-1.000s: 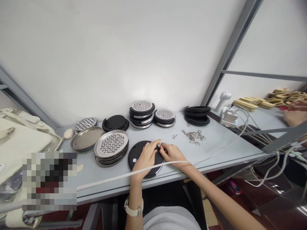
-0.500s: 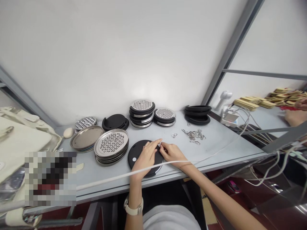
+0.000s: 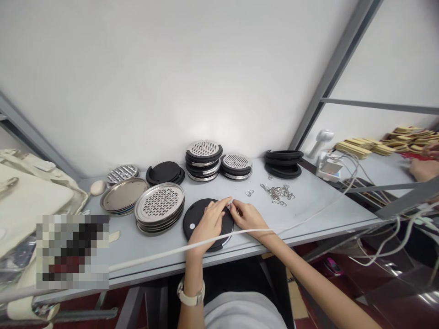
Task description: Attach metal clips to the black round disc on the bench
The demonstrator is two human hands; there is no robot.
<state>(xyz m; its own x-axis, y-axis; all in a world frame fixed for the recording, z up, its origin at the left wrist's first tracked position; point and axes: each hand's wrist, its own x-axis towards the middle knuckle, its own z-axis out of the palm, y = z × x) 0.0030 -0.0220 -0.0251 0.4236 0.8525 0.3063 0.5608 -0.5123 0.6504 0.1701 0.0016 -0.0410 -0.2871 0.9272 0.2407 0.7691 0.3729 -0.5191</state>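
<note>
A round black disc point(image 3: 197, 214) with a white dot lies near the front edge of the table. My left hand point(image 3: 210, 223) rests across it, palm down, fingers stretched toward its far right rim. At that rim my right hand point(image 3: 245, 217) pinches a small shiny metal piece, mostly hidden by the fingertips. Both hands' fingertips are close together there. Beyond my right hand are a loose metal wire clip point(image 3: 249, 193) and a tangled pile of similar metal clips point(image 3: 279, 193).
Stacked perforated metal graters point(image 3: 161, 205) and plain metal discs point(image 3: 124, 195) stand left. Black-rimmed grater stacks point(image 3: 204, 160) and black rings point(image 3: 283, 164) line the wall. A white cable point(image 3: 274, 230) crosses before my forearms. Another person's hand point(image 3: 424, 170) is far right.
My right hand has shifted very slightly, its fingertips still pinched at the disc's rim. My left hand stays on the disc. The view has tilted a little.
</note>
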